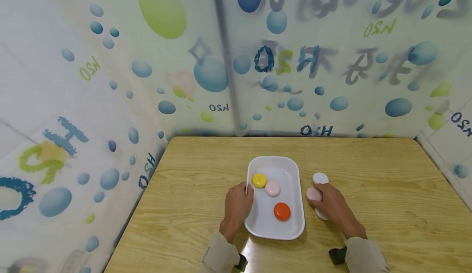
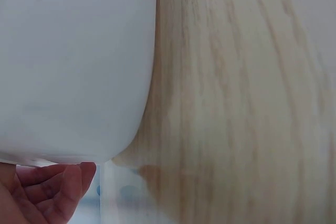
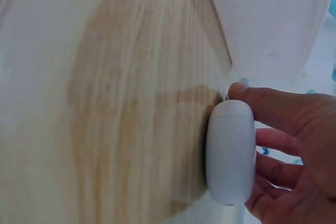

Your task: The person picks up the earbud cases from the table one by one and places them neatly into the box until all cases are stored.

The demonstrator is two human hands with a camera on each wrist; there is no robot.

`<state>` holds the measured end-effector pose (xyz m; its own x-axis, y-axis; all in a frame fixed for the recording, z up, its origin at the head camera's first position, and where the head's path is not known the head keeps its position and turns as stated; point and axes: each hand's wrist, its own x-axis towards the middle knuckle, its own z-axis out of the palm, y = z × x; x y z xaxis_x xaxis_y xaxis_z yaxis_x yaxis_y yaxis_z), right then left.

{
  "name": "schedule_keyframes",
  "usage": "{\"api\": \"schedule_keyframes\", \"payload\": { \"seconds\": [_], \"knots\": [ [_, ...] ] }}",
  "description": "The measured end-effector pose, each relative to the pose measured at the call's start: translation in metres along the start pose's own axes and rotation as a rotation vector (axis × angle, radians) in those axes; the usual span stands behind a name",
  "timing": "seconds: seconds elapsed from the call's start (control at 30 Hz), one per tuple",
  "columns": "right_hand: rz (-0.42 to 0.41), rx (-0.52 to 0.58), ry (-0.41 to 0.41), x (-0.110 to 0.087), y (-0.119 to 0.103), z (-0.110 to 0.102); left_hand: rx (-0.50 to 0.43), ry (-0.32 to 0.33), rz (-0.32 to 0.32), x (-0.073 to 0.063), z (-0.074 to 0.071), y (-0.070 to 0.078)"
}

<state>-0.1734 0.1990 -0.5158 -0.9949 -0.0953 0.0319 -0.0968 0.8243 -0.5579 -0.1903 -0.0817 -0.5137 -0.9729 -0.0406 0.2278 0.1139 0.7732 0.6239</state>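
A white rectangular tray (image 1: 291, 170) stands on the table, with my left hand (image 1: 237, 205) gripping its left rim. Curled fingertips (image 2: 73, 184) show past the tray's end wall in the left wrist view. Inside the tray lie glossy rounded discs: one yellow (image 1: 259, 180), one pale pink (image 1: 272, 188) and one orange-red (image 1: 282, 211). Right of the tray, my right hand (image 1: 332, 203) pinches another pale pink disc (image 1: 313, 194) between thumb and fingers. One white disc (image 1: 320, 178) lies just beyond it; a second white disc (image 3: 230, 153) sits nearer, partly hidden by the hand.
The wooden table (image 1: 398, 174) reaches back to a wall (image 1: 332, 60) printed with bubbles and letters. Another patterned wall (image 1: 92, 142) runs along the table's left side. A dark band (image 1: 337, 255) circles the right wrist by the sleeve.
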Motion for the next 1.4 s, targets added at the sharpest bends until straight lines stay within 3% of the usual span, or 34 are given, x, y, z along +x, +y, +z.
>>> {"api": "schedule_keyframes", "payload": {
  "seconds": [0.37,0.73,1.1,1.4],
  "knots": [
    [0.028,0.026,0.016,0.002,-0.008,-0.008,0.004,0.007,0.001,0.0,0.001,0.0],
    [0.107,0.066,0.004,0.002,-0.027,-0.021,0.011,0.009,-0.005,0.0,0.002,0.0],
    [0.052,0.092,0.054,0.001,-0.041,-0.025,0.013,0.014,-0.004,0.0,0.0,0.001],
    [0.017,0.11,0.046,0.003,-0.054,-0.023,0.017,0.018,-0.005,0.001,0.001,0.001]
  ]
}}
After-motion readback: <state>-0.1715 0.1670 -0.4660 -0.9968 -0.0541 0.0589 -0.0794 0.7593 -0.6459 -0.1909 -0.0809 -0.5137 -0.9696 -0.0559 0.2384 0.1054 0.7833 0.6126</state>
